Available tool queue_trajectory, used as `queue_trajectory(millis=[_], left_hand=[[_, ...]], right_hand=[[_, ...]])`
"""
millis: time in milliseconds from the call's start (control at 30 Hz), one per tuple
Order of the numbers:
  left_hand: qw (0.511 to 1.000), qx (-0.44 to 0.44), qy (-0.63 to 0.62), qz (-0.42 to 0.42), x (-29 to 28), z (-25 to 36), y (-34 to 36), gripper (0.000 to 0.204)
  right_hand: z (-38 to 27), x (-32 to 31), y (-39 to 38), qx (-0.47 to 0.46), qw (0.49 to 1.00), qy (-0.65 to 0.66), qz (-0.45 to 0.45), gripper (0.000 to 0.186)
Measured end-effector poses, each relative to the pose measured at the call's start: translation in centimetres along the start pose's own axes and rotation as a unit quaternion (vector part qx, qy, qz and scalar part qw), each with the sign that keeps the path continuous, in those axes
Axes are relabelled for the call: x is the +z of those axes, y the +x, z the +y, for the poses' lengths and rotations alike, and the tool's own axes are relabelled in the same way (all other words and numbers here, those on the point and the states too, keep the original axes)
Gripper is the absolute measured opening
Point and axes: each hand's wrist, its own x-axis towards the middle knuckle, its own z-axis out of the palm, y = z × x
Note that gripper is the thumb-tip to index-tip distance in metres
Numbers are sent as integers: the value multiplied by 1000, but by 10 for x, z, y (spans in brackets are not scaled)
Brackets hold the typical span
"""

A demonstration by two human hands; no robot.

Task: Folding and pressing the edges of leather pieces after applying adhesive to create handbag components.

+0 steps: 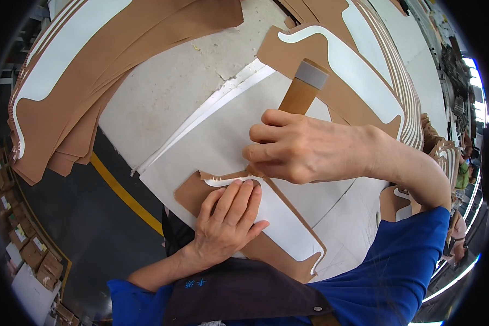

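While R fingers [264, 133] clench tool [299, 98], near-straight L fingers [238, 202] touch workpc [288, 225].

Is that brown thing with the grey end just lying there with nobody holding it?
No, the person's right grip is closed around the brown tool.

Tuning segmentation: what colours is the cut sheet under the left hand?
Cut sheet: brown and white; head view shows it best.

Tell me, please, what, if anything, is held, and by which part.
The right hand grips a tan tool below its grey end; the left hand only rests on the brown panel.
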Motion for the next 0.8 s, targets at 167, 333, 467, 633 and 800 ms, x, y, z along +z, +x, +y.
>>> queue_trajectory(millis=[167,333,467,633,800], left_hand=[[1000,5,-8,9,1,-2,-1,55],[1000,12,-16,21,1,-2,-4,55],[996,30,-44,73,8,-4,-8,54],[995,43,-40,85,1,-4,-4,51],[991,73,-80,78,-13,-13,1,37]], right_hand=[[0,-1,12,-14,999,-10,-29,11],[-4,-4,23,-27,998,-33,-36,11],[-10,-1,38,-44,996,-73,-25,9],[-18,5,43,-14,996,-84,-4,7],[-62,5,-30,226,965,-50,122,26]])
